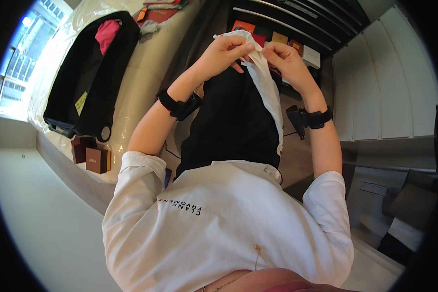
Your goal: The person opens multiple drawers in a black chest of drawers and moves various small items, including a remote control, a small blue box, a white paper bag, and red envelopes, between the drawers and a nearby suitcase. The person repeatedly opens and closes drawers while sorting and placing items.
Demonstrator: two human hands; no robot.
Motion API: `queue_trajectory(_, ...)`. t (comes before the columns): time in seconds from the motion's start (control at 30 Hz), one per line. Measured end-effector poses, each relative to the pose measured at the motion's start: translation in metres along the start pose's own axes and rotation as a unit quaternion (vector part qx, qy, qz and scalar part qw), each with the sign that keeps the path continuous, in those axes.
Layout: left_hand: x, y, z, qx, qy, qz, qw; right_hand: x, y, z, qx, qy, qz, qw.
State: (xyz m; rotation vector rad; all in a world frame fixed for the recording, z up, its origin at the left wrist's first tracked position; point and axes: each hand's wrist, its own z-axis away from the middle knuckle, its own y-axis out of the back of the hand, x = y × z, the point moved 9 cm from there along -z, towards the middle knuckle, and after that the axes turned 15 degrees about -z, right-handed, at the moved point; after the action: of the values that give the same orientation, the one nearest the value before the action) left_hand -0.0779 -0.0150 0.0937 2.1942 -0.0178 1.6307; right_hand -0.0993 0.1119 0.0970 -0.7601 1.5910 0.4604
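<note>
My left hand [229,53] grips a thin white cloth [266,84] near its upper edge, thumb on top. At the same edge, just to the right, the fingertips of my right hand [285,60] pinch the fabric. From between the hands the cloth hangs in a narrow fold along the right side of my black trousers [237,113]. Small red marks show on it near the left fingers. Whether it is a garment or a bag cannot be told. Black straps with devices sit on both forearms.
On the left, an open black suitcase [111,78] lies on a plastic-covered bed [140,78], with pink fabric [107,36] inside. Brown boxes [96,160] stand beside it. Ahead are a black drawer unit [277,16] and several small boxes, one white [311,57]. White panels [387,73] line the right.
</note>
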Motion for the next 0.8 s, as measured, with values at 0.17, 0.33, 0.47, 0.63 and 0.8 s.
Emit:
queue_trajectory(0.17, 0.051, 0.059, -0.038, 0.073, -0.09, -0.097, 0.989, -0.106, 0.071, 0.026, 0.117, 0.155, 0.126, 0.973)
queue_trajectory(0.33, 0.063, 0.19, -0.073, 0.213, -0.016, -0.168, 0.962, -0.204, 0.153, 0.054, 0.232, 0.192, 0.319, 0.899)
queue_trajectory(0.47, 0.091, 0.231, -0.084, 0.261, -0.068, -0.207, 0.941, -0.238, 0.18, 0.058, 0.273, 0.186, 0.302, 0.894)
queue_trajectory(0.63, 0.1, 0.225, -0.073, 0.292, -0.051, -0.194, 0.935, -0.253, 0.173, 0.052, 0.258, 0.191, 0.325, 0.889)
queue_trajectory(0.8, 0.109, 0.218, -0.052, 0.283, -0.04, -0.198, 0.938, -0.248, 0.169, 0.053, 0.266, 0.192, 0.353, 0.876)
